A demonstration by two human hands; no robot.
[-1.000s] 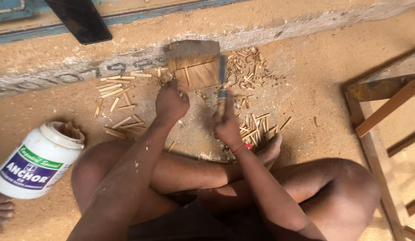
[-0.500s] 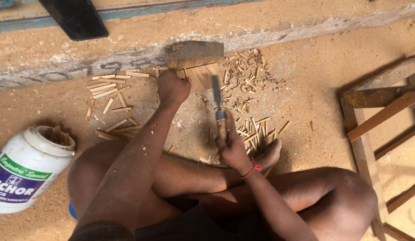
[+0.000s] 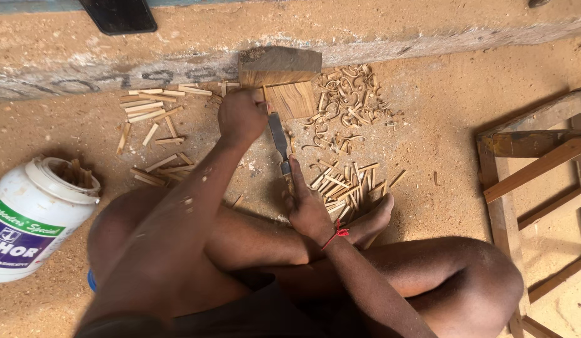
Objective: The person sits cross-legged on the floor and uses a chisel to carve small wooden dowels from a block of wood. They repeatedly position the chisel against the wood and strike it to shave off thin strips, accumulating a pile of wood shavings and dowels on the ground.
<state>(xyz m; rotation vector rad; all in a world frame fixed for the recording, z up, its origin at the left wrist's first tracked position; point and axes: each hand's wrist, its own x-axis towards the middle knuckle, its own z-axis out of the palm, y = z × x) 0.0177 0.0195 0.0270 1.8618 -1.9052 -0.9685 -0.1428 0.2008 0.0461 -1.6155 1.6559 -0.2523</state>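
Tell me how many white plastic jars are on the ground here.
1. The white plastic jar lies tilted at the left edge, beside the person's knee, open, with small wooden sticks showing in its mouth. Others could be out of view.

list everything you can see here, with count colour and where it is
wood block: one, brown, against the low wall at top centre
chisel: one, grey blade, slanting from the right hand up to the block
small piece: one, tan, held on the block by the left hand
cut sticks: many, pale tan, scattered left of the block; another heap by the foot
curled shavings: a pile, tan, right of the block
plastic tub: one, white with a green and purple label, lower left, sticks inside
wooden frame: one, brown, right edge
dark object: one, black, top left
left hand: at the block, grip closed
right hand: closed on the chisel handle, red thread at the wrist
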